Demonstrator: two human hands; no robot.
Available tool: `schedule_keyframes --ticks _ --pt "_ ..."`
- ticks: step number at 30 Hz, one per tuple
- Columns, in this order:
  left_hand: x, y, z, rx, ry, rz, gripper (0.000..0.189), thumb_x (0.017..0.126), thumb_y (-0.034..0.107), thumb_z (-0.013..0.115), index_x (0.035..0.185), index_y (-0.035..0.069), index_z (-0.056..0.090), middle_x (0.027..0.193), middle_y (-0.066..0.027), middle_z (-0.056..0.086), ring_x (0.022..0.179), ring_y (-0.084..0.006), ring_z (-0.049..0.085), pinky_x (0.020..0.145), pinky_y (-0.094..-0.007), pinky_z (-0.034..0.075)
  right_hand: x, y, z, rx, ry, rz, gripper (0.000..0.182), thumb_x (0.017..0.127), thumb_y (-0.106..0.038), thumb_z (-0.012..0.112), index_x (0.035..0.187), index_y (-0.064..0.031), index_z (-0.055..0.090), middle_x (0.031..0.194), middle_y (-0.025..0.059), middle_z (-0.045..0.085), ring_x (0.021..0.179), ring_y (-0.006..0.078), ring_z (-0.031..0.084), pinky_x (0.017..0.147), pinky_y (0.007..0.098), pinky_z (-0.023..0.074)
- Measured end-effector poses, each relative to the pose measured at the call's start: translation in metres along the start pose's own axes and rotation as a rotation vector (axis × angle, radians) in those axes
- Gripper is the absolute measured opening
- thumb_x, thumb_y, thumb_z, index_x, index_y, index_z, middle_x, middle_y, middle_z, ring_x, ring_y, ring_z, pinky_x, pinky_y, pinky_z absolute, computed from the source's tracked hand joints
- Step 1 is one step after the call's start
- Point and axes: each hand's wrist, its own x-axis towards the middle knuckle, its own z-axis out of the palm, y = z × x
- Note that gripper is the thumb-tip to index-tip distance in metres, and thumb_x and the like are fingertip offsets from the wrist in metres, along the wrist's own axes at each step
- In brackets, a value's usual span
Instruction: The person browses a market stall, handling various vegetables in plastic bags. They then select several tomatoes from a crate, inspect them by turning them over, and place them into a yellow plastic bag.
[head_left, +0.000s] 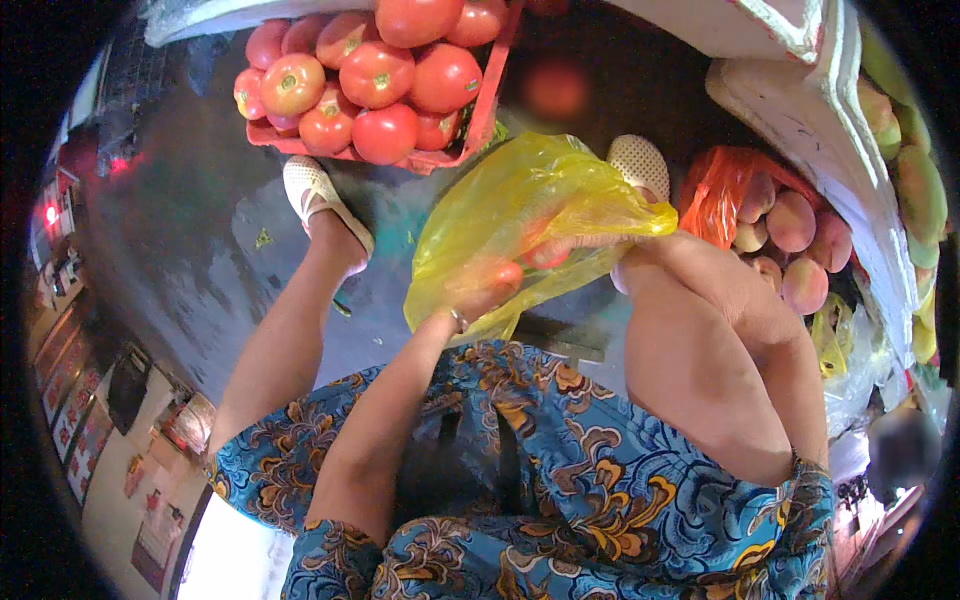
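A translucent yellow plastic bag (517, 202) spreads out between my knees. My left hand (487, 289), with a bracelet at the wrist, is inside or behind the bag film, its fingers partly seen through it. My right hand (570, 244) reaches in from the other side and is also partly covered by the plastic; a reddish round shape shows by its fingers. Whether either hand grips something is hidden by the film. Beyond the bag, a red plastic crate (491, 97) holds several large tomatoes (377, 75).
Right of my foot, a red plastic bag (716, 195) lies beside several peaches (791, 221). White foam boxes (780, 112) and green mangoes (919, 195) line the right edge. Leaf scraps (262, 238) lie on the wet floor, and yellow and clear bags (832, 337) sit at right.
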Motion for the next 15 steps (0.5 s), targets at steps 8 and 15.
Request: schedule_keyframes --ticks 8,15 --pt "0.003 0.089 -0.047 -0.789 -0.044 -0.006 0.071 0.085 0.021 0.074 0.144 0.005 0.037 0.111 -0.0087 0.067 0.096 -0.016 0.065 0.078 -0.032 0.056 -0.01 0.0 0.001 1.154 -0.188 -0.01 0.071 0.086 -0.049 0.069 0.141 -0.0141 0.043 0.134 0.01 0.057 0.121 0.0292 0.056 0.095 0.0582 0.046" --pt "-0.033 0.15 -0.077 -0.048 0.098 0.037 0.046 0.084 0.009 0.07 0.127 0.005 0.054 0.096 -0.0122 0.068 0.084 -0.0245 0.068 0.076 -0.0316 0.055 -0.048 -0.003 0.001 1.355 -0.335 -0.29 0.076 0.084 -0.049 0.07 0.14 -0.0046 0.043 0.136 0.0196 0.053 0.122 0.0378 0.056 0.092 0.0661 0.0478"
